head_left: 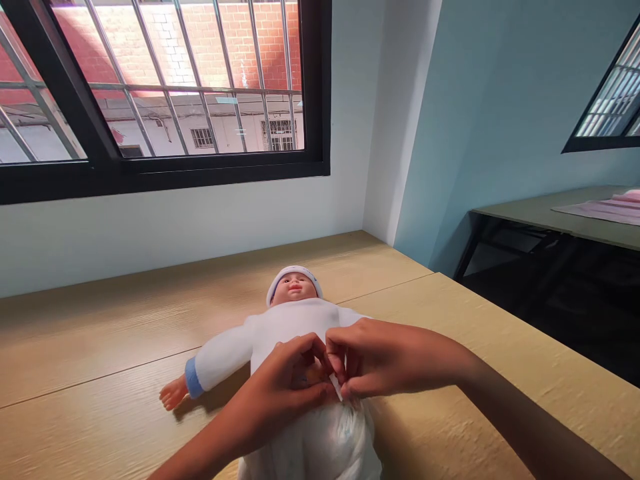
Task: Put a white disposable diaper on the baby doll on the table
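Observation:
A baby doll lies on its back with its head away from me, in a white long-sleeved top with a blue cuff and a white cap. A white diaper wraps its hips and legs nearest me. At the waist, my left hand is curled, thumb and fingers pinching the diaper's upper edge. Beside it, almost touching, my right hand pinches a small white diaper tab between thumb and fingers. My hands hide the doll's belly and most of its arm on the right.
The doll rests on a light wooden table with seams between its boards. Behind is a white wall with a black-framed barred window. On the right stands another table with a pink cloth on it.

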A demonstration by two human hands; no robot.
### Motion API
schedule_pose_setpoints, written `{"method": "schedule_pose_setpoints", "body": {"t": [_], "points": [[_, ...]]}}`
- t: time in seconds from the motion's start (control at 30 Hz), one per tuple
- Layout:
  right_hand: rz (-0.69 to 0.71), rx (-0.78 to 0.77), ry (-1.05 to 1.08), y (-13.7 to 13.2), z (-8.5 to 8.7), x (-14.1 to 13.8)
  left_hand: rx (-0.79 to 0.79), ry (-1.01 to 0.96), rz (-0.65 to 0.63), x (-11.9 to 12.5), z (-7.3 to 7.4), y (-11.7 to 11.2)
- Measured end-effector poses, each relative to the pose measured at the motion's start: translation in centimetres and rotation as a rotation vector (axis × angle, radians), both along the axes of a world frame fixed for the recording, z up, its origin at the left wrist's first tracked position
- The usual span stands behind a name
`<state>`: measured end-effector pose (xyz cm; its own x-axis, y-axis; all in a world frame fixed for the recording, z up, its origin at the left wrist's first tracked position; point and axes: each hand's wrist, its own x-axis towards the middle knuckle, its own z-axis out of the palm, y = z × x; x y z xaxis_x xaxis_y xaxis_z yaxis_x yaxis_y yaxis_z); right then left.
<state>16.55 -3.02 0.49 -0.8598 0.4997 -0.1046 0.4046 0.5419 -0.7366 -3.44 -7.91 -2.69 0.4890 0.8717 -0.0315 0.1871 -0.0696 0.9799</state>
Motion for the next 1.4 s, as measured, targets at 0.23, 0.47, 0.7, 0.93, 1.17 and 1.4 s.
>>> {"method": "schedule_pose_setpoints", "body": {"t": [0.23, 0.47, 0.7, 0.93, 1.17, 1.4], "points": [[-0.009, -0.005, 0.007, -0.14, 0.04, 0.0, -0.053, -0.031, 0.005, 0.2, 0.21, 0.0], [0.0, 0.062, 0.043, -0.25, 0.24, -0.16, -0.079, -0.101, 0.024, 0.21, 0.15, 0.07], [0.008, 0.132, 0.043, -0.29, 0.28, -0.35, -0.127, -0.165, 0.032, 0.33, 0.25, -0.13], [0.059, 0.091, 0.09, -0.15, 0.18, -0.35, -0.124, -0.124, 0.019, 0.22, 0.07, 0.07], [0.09, 0.067, 0.119, -0.16, 0.4, -0.12, -0.088, -0.15, -0.018, 0.17, -0.65, 0.26], [0.104, 0.055, 0.089, 0.04, 0.22, -0.1, -0.074, -0.136, -0.017, 0.1, -0.72, 0.2]]}}
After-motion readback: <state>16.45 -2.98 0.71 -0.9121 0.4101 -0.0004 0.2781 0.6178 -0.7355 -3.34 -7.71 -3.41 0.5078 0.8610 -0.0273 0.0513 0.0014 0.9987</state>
